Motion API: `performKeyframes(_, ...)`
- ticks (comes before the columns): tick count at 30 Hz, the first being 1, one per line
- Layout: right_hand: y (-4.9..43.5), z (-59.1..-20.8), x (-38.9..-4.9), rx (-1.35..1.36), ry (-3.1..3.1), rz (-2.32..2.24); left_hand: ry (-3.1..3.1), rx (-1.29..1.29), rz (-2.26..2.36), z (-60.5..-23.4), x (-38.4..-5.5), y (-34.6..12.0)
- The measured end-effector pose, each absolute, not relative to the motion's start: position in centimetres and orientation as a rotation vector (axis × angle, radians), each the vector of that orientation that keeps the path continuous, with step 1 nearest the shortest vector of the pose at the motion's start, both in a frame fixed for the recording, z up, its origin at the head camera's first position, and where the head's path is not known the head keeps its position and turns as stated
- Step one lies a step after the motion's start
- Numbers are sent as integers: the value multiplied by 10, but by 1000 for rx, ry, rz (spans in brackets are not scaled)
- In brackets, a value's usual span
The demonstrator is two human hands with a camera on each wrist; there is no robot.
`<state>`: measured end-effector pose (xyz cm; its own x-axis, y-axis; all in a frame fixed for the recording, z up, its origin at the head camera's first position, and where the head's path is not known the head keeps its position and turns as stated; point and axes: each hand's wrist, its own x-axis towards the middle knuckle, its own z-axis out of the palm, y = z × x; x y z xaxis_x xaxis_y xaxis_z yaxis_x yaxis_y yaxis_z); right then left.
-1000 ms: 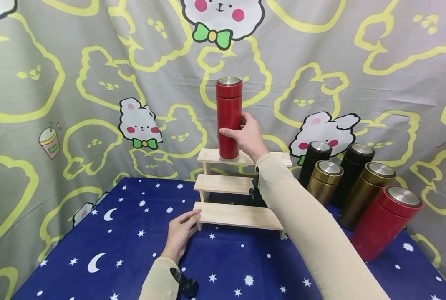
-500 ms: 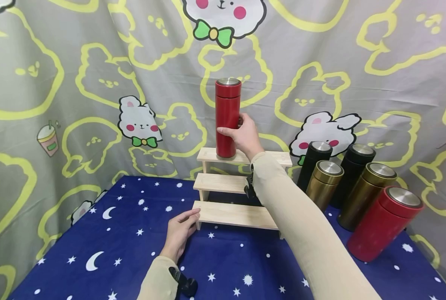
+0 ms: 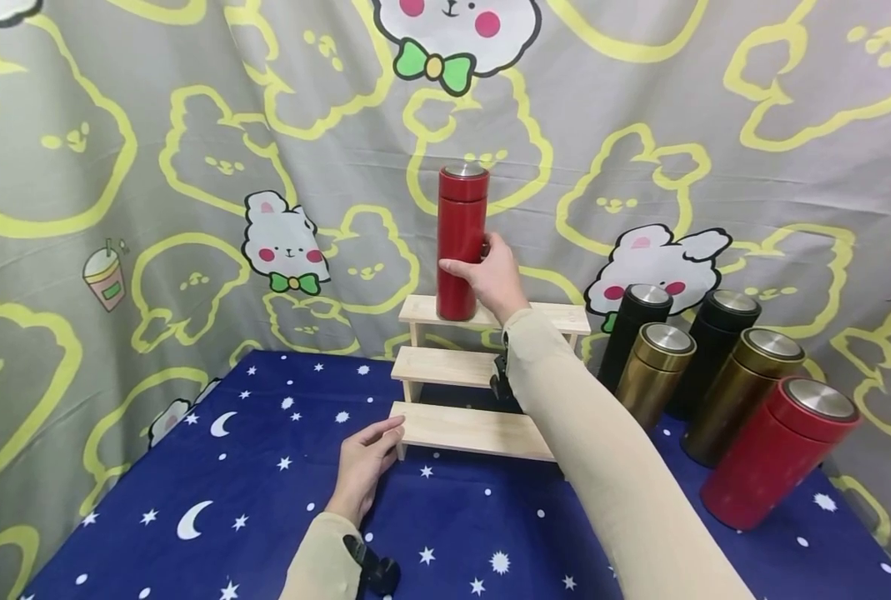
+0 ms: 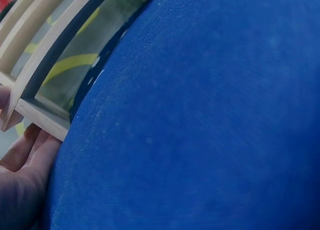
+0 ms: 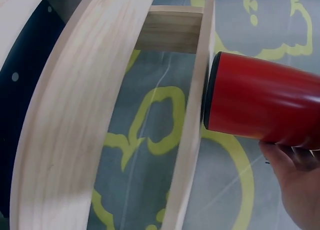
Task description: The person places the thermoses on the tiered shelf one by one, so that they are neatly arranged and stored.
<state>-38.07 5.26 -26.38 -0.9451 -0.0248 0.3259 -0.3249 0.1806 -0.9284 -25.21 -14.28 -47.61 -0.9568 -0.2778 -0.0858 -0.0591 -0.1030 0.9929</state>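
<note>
My right hand point(image 3: 496, 279) grips a red thermos flask point(image 3: 458, 221) with a steel-topped lid, thumb on its near side. The flask stands upright on the top step of a three-step wooden display stand point(image 3: 475, 429). In the right wrist view, the dark base of the red thermos flask point(image 5: 265, 100) meets the top board, while the right hand point(image 5: 295, 190) is partly cut off. At the stand's lower left corner, my left hand point(image 3: 362, 467) holds the end of the bottom step. The left wrist view has that hand point(image 4: 22, 185) with fingers above and below the board.
Right of the stand are two black flasks point(image 3: 635, 329) point(image 3: 723, 342), two gold ones point(image 3: 655, 375) point(image 3: 741, 400) and a larger red one point(image 3: 778, 458). A blue star-patterned cloth point(image 3: 265, 500) covers the table. A grey cartoon curtain point(image 3: 212, 350) hangs close behind.
The red flask's lid has tipped slightly away, and its base stays on the top step in my right hand's hold. My left hand keeps its place; the head view shifts a little.
</note>
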Motion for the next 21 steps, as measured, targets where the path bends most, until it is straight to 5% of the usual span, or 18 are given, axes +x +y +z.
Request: performKeyframes(21, 49, -265, -378, 340, -2245, 1888, -1973, 358, -2237, -474, -251, -145)
